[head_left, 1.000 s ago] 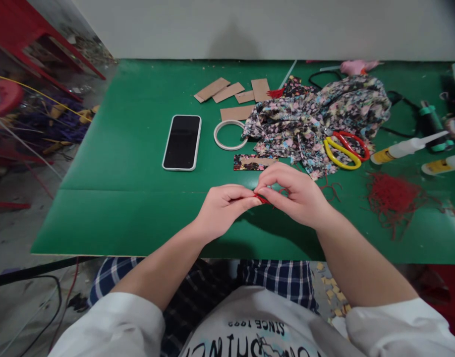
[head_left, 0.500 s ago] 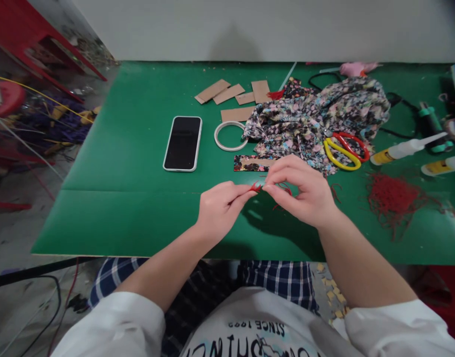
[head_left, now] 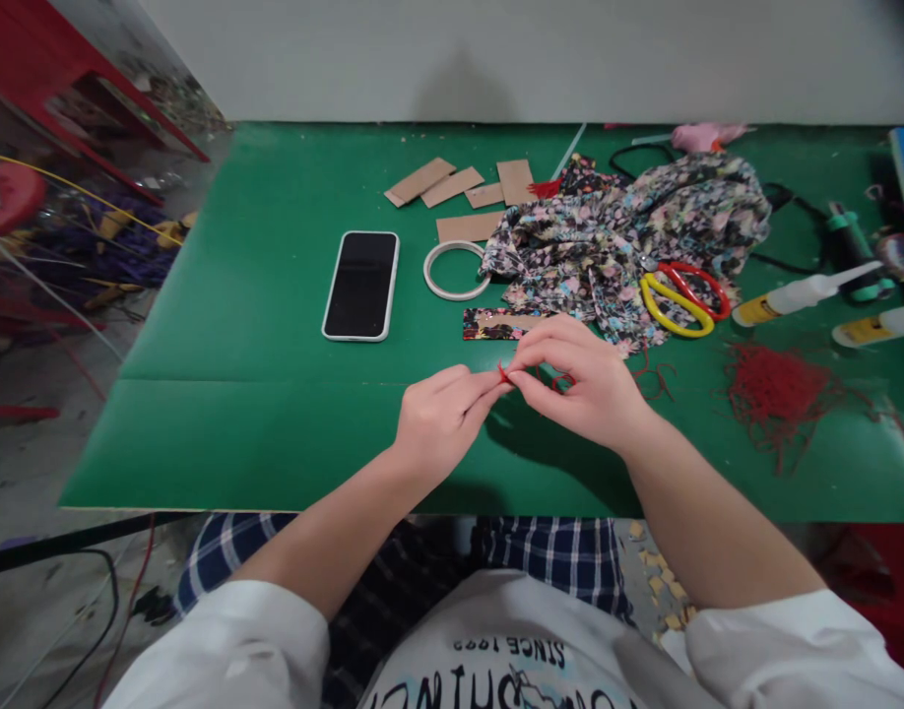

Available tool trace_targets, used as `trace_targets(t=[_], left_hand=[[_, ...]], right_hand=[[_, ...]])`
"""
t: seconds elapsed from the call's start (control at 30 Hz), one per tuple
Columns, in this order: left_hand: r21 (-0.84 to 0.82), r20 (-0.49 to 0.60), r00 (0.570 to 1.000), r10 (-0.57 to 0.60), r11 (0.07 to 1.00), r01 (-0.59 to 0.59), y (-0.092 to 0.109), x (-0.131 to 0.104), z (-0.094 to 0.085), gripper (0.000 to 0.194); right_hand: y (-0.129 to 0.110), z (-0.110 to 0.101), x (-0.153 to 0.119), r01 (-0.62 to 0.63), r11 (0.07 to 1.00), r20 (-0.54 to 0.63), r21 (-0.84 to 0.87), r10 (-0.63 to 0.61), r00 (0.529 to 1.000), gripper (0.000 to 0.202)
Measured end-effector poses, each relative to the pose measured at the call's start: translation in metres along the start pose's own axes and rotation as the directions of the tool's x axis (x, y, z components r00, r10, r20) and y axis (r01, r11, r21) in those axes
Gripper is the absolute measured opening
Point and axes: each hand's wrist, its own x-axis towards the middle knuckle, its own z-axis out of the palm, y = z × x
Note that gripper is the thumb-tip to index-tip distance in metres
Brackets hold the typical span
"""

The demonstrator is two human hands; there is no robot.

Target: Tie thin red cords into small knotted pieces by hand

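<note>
Between my fingertips is a small bunch of red thread (head_left: 503,373), its ends sticking up. My left hand (head_left: 441,418) pinches it from the left, thumb against index finger. From the other side my right hand (head_left: 581,379) pinches at the same spot, so the fingertips of both hands meet. Loose red strands show under the right hand's curled fingers. Just behind the hands lies a cardboard strip edged with floral fabric (head_left: 496,323), partly hidden by my right hand. A tangled pile of red threads (head_left: 777,384) lies on the green table to the right.
Crumpled floral fabric (head_left: 600,236) carries scissors with red and yellow handles (head_left: 678,313). Glue bottles (head_left: 792,297) lie at right. A tape roll (head_left: 427,271), a phone (head_left: 361,286) and several cardboard pieces (head_left: 420,181) lie behind my hands on the green table (head_left: 223,433).
My right hand has moved slightly left, and its fingertips now meet those of my left hand at the red thread. A gap separated them before.
</note>
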Motion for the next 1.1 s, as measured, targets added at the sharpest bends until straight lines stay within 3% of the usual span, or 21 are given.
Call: trace_targets(t=[0.37, 0.6, 0.87, 1.1], left_hand=[[-0.068, 0.079, 0.983, -0.168, 0.982, 0.174, 0.006, 0.007, -0.005, 0.009], [-0.146, 0.134, 0.945, -0.298, 0.937, 0.316, 0.005, 0.007, -0.006, 0.010], [-0.284, 0.201, 0.858, -0.473, 0.810, 0.513, 0.003, 0.007, -0.006, 0.012], [-0.377, 0.284, 0.727, -0.626, 0.624, 0.685, 0.008, 0.013, -0.009, 0.012]], right_hand=[[0.002, 0.002, -0.001, 0.003, 1.000, -0.009, -0.023, -0.003, 1.000, 0.008], [0.000, -0.002, 0.001, -0.015, 0.999, -0.022, -0.032, 0.014, 1.000, 0.007], [0.000, -0.004, 0.000, -0.026, 1.000, -0.029, -0.011, 0.026, 0.999, 0.007], [0.000, -0.003, 0.001, -0.050, 0.999, -0.037, -0.005, 0.050, 0.998, 0.007]])
